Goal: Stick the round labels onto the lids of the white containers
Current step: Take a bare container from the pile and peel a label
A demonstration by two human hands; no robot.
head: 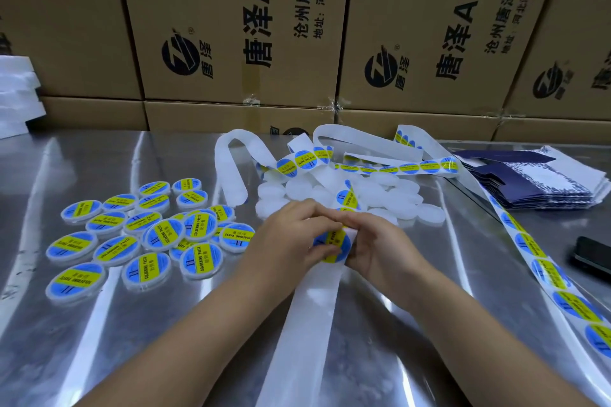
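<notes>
Meeting at mid-desk (99, 324): pinching one label (332, 243) with the left hand (291, 238), fingers curled over it, and gripping that same label's other edge with the right hand (377, 248) (cannot tell whether a lid sits underneath). Trailing from under the grip toward the near edge, a bare strip (304, 324). Lying left, well apart, labelled containers (132, 235) in a loose heap. Piled just behind the hands, plain containers (380, 198). Running down the right side, a roll (545, 269) of more labels; near it, a phone (591, 254).
</notes>
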